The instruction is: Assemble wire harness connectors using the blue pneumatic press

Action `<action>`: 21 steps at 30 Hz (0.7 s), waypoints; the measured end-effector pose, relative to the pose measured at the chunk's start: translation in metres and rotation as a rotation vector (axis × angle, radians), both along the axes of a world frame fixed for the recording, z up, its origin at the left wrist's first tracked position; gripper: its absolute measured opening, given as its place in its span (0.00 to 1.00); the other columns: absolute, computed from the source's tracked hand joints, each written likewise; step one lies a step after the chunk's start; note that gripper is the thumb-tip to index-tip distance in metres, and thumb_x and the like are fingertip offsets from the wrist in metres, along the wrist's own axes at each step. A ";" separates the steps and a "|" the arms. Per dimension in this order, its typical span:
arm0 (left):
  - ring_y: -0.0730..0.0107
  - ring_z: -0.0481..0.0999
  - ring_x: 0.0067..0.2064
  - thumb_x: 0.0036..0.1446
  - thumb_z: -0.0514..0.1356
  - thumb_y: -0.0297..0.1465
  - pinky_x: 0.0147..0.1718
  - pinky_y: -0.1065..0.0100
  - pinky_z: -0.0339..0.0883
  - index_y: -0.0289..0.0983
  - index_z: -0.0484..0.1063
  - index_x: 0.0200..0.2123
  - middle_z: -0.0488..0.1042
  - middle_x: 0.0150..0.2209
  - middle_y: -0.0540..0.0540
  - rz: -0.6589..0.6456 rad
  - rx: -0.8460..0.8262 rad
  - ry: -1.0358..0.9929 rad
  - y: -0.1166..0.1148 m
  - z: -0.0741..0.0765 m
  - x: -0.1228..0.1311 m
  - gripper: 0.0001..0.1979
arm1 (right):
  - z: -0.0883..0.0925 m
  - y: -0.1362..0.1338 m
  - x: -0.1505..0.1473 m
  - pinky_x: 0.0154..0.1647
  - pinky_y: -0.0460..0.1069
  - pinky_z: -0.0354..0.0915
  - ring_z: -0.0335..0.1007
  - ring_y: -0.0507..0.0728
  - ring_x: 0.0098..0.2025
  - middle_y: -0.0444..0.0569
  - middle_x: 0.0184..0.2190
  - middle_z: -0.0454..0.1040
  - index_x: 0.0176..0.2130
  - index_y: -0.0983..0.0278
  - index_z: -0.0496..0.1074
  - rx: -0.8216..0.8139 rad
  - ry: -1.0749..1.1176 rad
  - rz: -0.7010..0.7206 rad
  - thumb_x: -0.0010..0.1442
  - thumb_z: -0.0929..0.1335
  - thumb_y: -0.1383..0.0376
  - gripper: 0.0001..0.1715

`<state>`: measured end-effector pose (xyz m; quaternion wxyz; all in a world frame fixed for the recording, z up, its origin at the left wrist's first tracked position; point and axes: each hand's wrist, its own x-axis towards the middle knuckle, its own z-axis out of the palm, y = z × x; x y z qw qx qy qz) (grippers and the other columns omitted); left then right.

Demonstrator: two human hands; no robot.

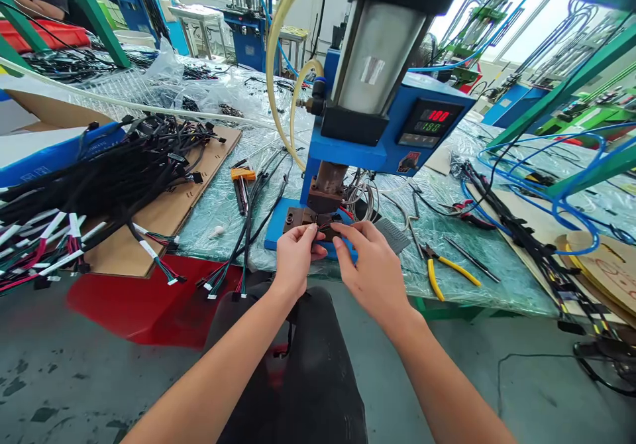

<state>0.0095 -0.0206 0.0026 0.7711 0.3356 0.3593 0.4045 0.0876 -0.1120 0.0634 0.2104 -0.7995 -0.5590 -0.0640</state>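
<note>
My left hand (294, 258) is closed in a pinch on thin dark wires (324, 225), just in front of the lower die of a blue press. My right hand (368, 265) is to the right of it, thumb and index finger apart. Its index fingertip is at the wires by the die; whether it touches them is hard to make out. Above the fingers is the press's brown metal head (325, 195), with a gap over the lower block (297, 219). The far end of the wires is too small to tell.
Black cable bundles (99, 172) lie on cardboard at left. Several cables (253, 212) hang over the table edge beside an orange-handled tool (243, 175). Yellow-handled pliers (442, 268) and a thin metal rod (472, 258) lie at right. A lit temperature display (430, 122) faces me; a red bin (144, 305) is below.
</note>
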 end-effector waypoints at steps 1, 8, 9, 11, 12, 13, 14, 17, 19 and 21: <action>0.78 0.71 0.19 0.48 0.68 0.39 0.23 0.72 0.69 0.33 0.74 0.31 0.77 0.28 0.48 -0.004 0.005 0.007 0.000 0.000 0.000 0.14 | -0.001 -0.003 0.001 0.41 0.50 0.67 0.70 0.59 0.47 0.52 0.45 0.73 0.53 0.59 0.74 0.026 0.030 -0.009 0.68 0.62 0.62 0.19; 0.79 0.70 0.18 0.47 0.68 0.38 0.22 0.72 0.70 0.33 0.73 0.29 0.76 0.26 0.49 0.004 -0.019 -0.012 0.000 0.002 0.002 0.14 | -0.009 -0.007 0.004 0.41 0.50 0.67 0.71 0.59 0.47 0.52 0.44 0.74 0.52 0.60 0.75 0.062 0.059 -0.023 0.68 0.62 0.61 0.18; 0.79 0.70 0.18 0.46 0.69 0.38 0.22 0.72 0.69 0.33 0.73 0.29 0.76 0.26 0.50 0.003 -0.021 -0.019 0.000 0.002 0.002 0.14 | -0.008 -0.005 0.002 0.41 0.50 0.67 0.72 0.59 0.47 0.52 0.45 0.75 0.53 0.60 0.74 0.044 0.027 -0.016 0.68 0.61 0.61 0.19; 0.79 0.69 0.19 0.45 0.69 0.38 0.22 0.73 0.68 0.33 0.73 0.29 0.75 0.25 0.50 0.003 -0.027 -0.032 0.000 0.001 0.002 0.15 | -0.006 0.000 -0.002 0.41 0.50 0.67 0.73 0.59 0.46 0.52 0.47 0.76 0.57 0.59 0.71 -0.045 -0.041 0.010 0.69 0.60 0.62 0.22; 0.79 0.69 0.19 0.44 0.70 0.38 0.21 0.74 0.67 0.33 0.73 0.29 0.75 0.25 0.50 0.002 -0.031 -0.037 0.000 0.000 0.002 0.15 | -0.004 0.004 -0.005 0.40 0.50 0.67 0.74 0.59 0.45 0.51 0.48 0.77 0.60 0.58 0.69 -0.118 -0.069 0.020 0.69 0.59 0.63 0.24; 0.79 0.69 0.19 0.44 0.70 0.39 0.20 0.75 0.65 0.33 0.73 0.28 0.74 0.24 0.50 0.001 -0.034 -0.040 0.000 -0.001 0.002 0.15 | -0.002 0.007 -0.007 0.38 0.50 0.67 0.76 0.59 0.44 0.51 0.48 0.78 0.63 0.58 0.66 -0.201 -0.090 0.025 0.69 0.58 0.64 0.26; 0.79 0.69 0.19 0.44 0.70 0.39 0.20 0.75 0.63 0.33 0.73 0.28 0.74 0.23 0.51 0.000 -0.035 -0.041 0.000 -0.002 0.002 0.15 | 0.001 0.011 -0.010 0.37 0.50 0.67 0.77 0.59 0.43 0.51 0.49 0.78 0.64 0.57 0.64 -0.285 -0.107 0.023 0.68 0.58 0.64 0.27; 0.79 0.68 0.19 0.44 0.69 0.39 0.19 0.75 0.60 0.34 0.73 0.26 0.73 0.22 0.51 -0.005 -0.029 -0.034 0.000 -0.004 0.003 0.14 | 0.007 0.020 -0.013 0.35 0.51 0.66 0.79 0.61 0.40 0.53 0.48 0.80 0.67 0.56 0.60 -0.451 -0.150 0.001 0.67 0.57 0.65 0.30; 0.78 0.67 0.19 0.45 0.68 0.39 0.19 0.75 0.59 0.34 0.73 0.26 0.73 0.22 0.51 -0.012 -0.024 -0.027 0.000 -0.003 0.003 0.14 | 0.011 0.024 -0.013 0.35 0.51 0.66 0.79 0.62 0.40 0.53 0.46 0.80 0.67 0.55 0.59 -0.492 -0.163 -0.005 0.67 0.57 0.65 0.31; 0.78 0.67 0.19 0.46 0.68 0.39 0.20 0.75 0.59 0.34 0.73 0.25 0.73 0.22 0.51 -0.014 -0.023 -0.023 0.001 -0.002 0.003 0.14 | 0.014 0.026 -0.012 0.35 0.51 0.65 0.79 0.63 0.41 0.54 0.43 0.81 0.67 0.56 0.59 -0.513 -0.158 -0.004 0.67 0.57 0.66 0.31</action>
